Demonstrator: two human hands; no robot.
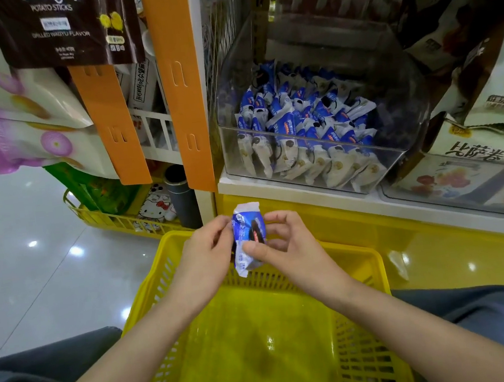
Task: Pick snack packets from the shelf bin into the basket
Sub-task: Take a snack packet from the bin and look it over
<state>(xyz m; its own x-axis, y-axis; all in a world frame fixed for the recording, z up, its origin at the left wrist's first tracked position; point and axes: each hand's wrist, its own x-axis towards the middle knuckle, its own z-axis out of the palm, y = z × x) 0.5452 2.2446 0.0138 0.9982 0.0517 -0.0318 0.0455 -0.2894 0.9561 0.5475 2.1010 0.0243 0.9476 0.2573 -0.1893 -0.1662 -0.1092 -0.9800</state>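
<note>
Over the far end of a yellow slotted plastic basket [254, 346], both hands meet on one blue-and-white foil snack packet [248, 238] printed with a dark sandwich biscuit. Left hand [207, 251]: fingertips and thumb pinch the packet's left edge. Right hand [284, 243]: thumb lies across the lower front, fingers curl behind the right side, so the packet is gripped from both sides. Packet roughly upright, crimped ends at top and bottom, held in the air above the basket's far rim and just below the shelf edge, well apart from the basket floor. Grey trouser legs [54, 364] flank the basket left and right. On the white shelf beyond, right of centre, a clear plastic shelf bin [395, 144] holds a heap of matching blue-and-white packets [299, 123], piled against its front wall. Left of the bin, orange plastic hanging strips [180, 83] carry goods: a dark brown potato-sticks bag [56, 27] and pink-and-white snack bags [19, 122]. Low on the left, a yellow wire rack [104, 220] stands on the glossy pale floor
</note>
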